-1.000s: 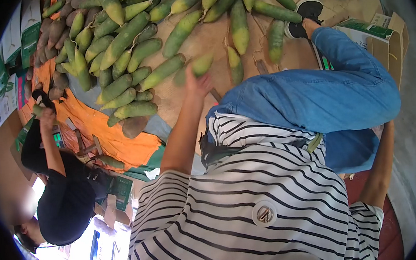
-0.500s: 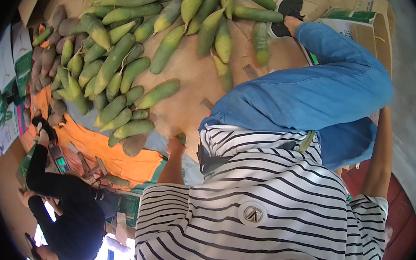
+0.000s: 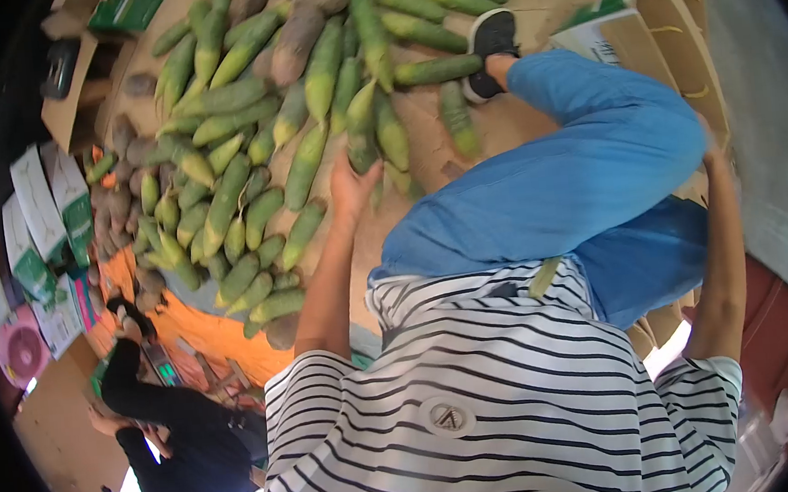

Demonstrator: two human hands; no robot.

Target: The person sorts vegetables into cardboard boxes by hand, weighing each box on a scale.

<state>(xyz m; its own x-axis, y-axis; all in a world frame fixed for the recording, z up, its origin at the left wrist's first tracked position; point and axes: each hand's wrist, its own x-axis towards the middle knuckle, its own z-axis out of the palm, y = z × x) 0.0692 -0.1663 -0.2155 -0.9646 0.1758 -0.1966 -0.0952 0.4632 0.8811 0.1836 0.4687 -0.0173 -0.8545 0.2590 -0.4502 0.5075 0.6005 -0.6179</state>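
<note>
One green shoot (image 3: 362,127) at the near edge of the pile (image 3: 231,101) is touched by the left hand (image 3: 350,189), whether its fingers are clamped cannot be told, and nearly all the pile is judged not yet handled.

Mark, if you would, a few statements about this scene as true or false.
1. The left hand reaches the pile of green vegetables. True.
2. The jeans are black. False: they are blue.
3. A dark shoe sits close to the vegetables. True.
4. The cloth at the pile's edge is purple. False: it is orange.
</note>
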